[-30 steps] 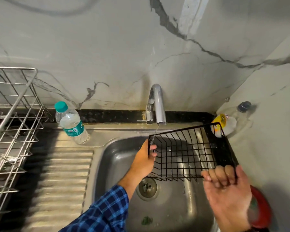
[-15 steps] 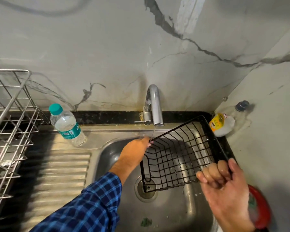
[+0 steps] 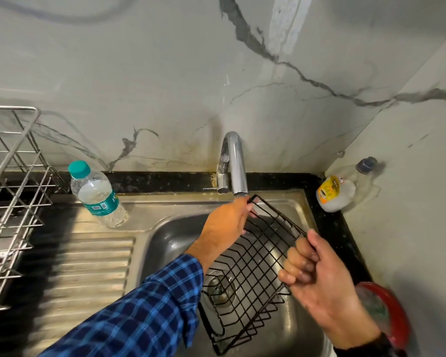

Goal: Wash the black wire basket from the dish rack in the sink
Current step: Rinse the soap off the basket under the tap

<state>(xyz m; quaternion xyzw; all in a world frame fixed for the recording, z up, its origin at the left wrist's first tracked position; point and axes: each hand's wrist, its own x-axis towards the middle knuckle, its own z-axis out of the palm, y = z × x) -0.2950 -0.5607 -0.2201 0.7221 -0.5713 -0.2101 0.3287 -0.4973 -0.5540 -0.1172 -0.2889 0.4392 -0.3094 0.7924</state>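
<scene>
Both hands are on the black wire basket [image 3: 250, 274], which is tipped steeply over the sink [image 3: 170, 235] basin. Its low end hangs down near the drain, and you can only see the drain through the wires. The left hand [image 3: 227, 222] grabs the far top corner right under the tap [image 3: 236, 163] spout. Its fingertips wrap around behind the rim, so most of that grip is hidden. The right hand [image 3: 319, 284] has its fingers curled tight around the right-side rim wire.

Can't honestly tell if water is running, since the spout end sits right against the left hand. The dish rack [image 3: 13, 176] is cut off at the left edge and blurry. A water bottle [image 3: 98, 197] stands on the sink's ledge. A clear bottle [image 3: 337, 193] lies in the right corner with its label too small to read. There's a red thing [image 3: 394, 313] half hidden behind the right wrist, no idea what it is.
</scene>
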